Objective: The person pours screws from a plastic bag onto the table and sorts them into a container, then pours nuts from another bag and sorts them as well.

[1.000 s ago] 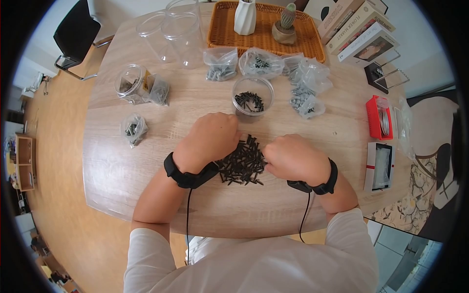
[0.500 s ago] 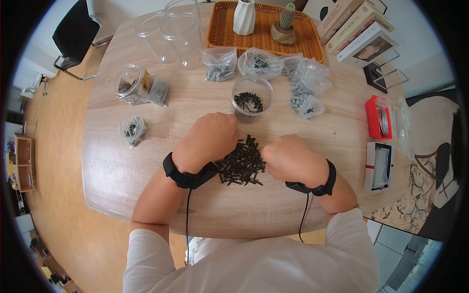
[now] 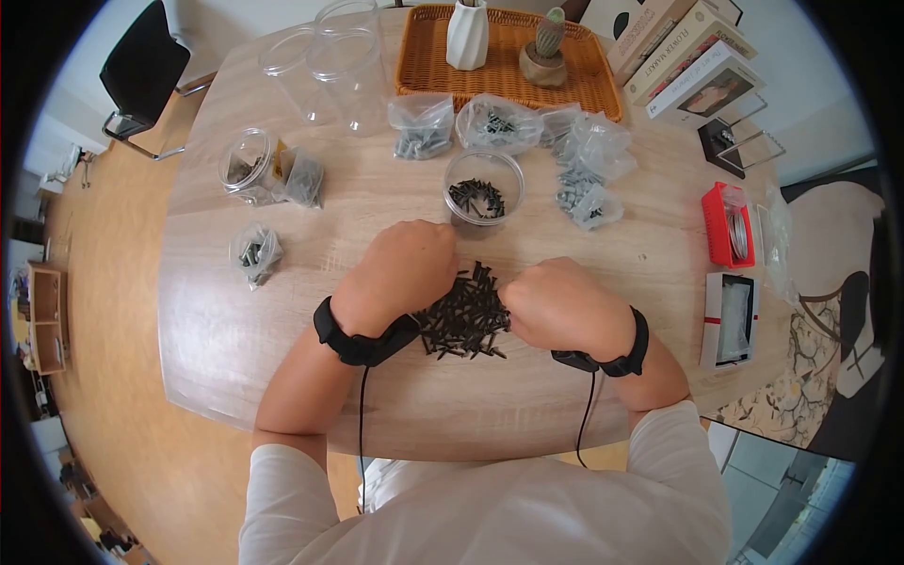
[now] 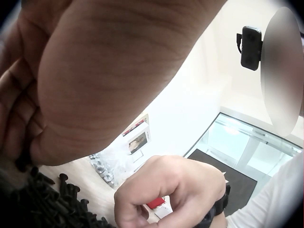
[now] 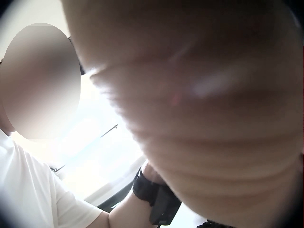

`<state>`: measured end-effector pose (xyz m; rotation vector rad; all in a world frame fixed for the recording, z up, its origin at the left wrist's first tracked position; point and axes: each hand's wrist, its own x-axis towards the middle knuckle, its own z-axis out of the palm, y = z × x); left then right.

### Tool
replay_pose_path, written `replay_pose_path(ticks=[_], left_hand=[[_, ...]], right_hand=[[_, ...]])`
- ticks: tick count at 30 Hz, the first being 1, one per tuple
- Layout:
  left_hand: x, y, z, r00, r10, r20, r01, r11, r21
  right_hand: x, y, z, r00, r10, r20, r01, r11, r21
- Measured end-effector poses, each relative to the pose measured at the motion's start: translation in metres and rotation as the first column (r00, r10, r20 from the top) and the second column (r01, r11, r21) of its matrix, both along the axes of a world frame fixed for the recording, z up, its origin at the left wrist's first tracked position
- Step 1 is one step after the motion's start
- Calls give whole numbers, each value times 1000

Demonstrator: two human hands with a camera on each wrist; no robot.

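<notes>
1. The left hand (image 3: pixel 400 273) has bent fingers at the left side of the screws (image 3: pixel 468 318). I can't tell if it pinches one.
2. The right hand (image 3: pixel 567 303) is curled at their right side. Its fingertips are hidden, so I can't tell what they hold.
3. The black screws lie in a pile, nearer the table's (image 3: pixel 221 330) front edge.
4. Behind them, a clear tub (image 3: pixel 484 222) has more.

Screw pile (image 3: pixel 466 320): tabletop (image 3: pixel 217 348) centre, toward near edge. Tub (image 3: pixel 483 157): behind pile, screws (image 3: pixel 463 196) inside. Bags (image 3: pixel 420 127): behind tub, before tray (image 3: pixel 424 56). On tray, far edge: vase (image 3: pixel 467 40) left, potted cactus (image 3: pixel 548 45) right. Jars (image 3: pixel 348 80): left of tray. Books (image 3: pixel 692 58): far right corner. Basket (image 3: pixel 713 224), behind box (image 3: pixel 712 334): right edge.
</notes>
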<state>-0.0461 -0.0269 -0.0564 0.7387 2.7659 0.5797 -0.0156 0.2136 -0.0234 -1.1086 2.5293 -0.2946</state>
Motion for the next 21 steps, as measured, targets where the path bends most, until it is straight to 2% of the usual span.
replay_pose_path(ticks=[15, 18, 21], left_hand=[[0, 1, 4, 1000, 0, 31, 0, 1000, -9], [0, 0, 4, 1000, -4, 30, 4, 1000, -6], [0, 0, 4, 1000, -7, 29, 7, 1000, -8]], right_hand=[[0, 1, -5, 1000, -27, -6, 26, 997, -73], [0, 2, -3, 1000, -22, 23, 23, 999, -37], [0, 6, -1, 999, -50, 14, 51, 991, -127]])
